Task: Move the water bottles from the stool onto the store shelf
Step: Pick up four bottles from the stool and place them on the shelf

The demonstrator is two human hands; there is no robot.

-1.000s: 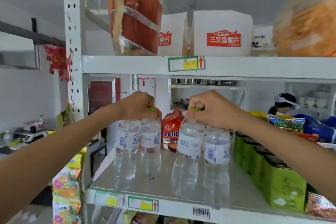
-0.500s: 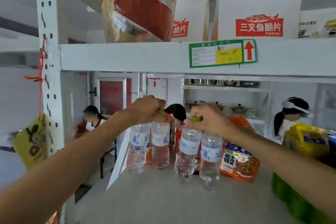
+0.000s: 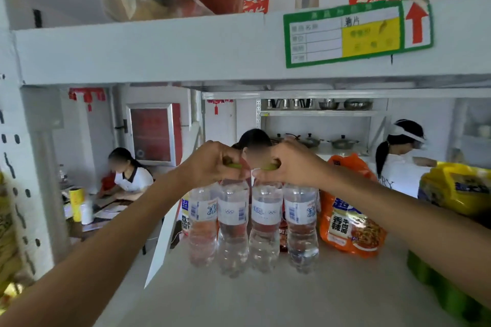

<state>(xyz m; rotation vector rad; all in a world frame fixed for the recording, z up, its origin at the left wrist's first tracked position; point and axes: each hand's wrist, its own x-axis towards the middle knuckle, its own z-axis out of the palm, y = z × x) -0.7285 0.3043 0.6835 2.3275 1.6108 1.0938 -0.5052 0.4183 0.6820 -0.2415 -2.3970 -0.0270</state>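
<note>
Several clear water bottles with white-and-blue labels and green caps stand side by side on the white store shelf [image 3: 265, 297], toward its back. My left hand [image 3: 212, 164] is closed over the caps of the left pair of bottles [image 3: 218, 223]. My right hand [image 3: 295, 164] grips the caps of the right pair of bottles [image 3: 284, 223]. The bottle bottoms touch or sit just on the shelf surface. The stool is out of view.
An orange noodle pack [image 3: 348, 220] lies right of the bottles, green packs [image 3: 446, 292] and a yellow bag [image 3: 457, 188] at the far right. The upper shelf edge [image 3: 159, 50] with a price label [image 3: 356, 34] hangs close overhead. People sit and stand behind the rack.
Both hands carried the bottles further back along the shelf and brought the two pairs together. My view has come closer and lower under the upper shelf.
</note>
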